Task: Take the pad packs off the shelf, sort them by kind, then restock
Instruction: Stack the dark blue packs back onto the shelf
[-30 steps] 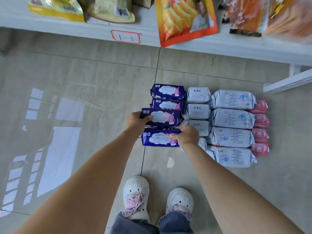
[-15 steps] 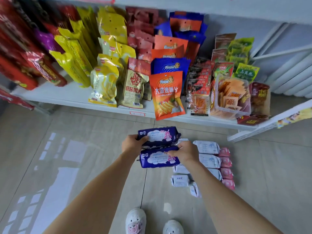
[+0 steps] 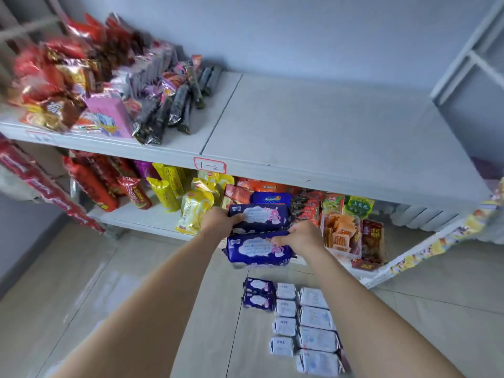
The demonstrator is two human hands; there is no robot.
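Both hands up in front of the shelves, each w/ a dark blue pad pack. Left hand grips the upper blue pack at its left end, fingers curled round the edge, thumb on the front. Right hand holds the lower blue pack along its top right edge, fingers bent over and clamped on it. The two packs sit one above the other, touching or nearly so, held in the air below the front lip of the upper shelf, whose right half is bare grey board. A label reading 1-2 is stuck on that shelf's front edge. Left half of that shelf has a blurry heap of snack bags, red, purple & black wrappers. Lower shelf behind the hands is packed w/ yellow, red & orange snack bags, plus a clear tub of orange packets just right of the right hand. On the floor below: two more blue packs side by side, next to them a column of four small white packs, then a column of four larger white packs, rows touching. Something pink peeks out past the larger white packs at the right, too hidden to tell what.
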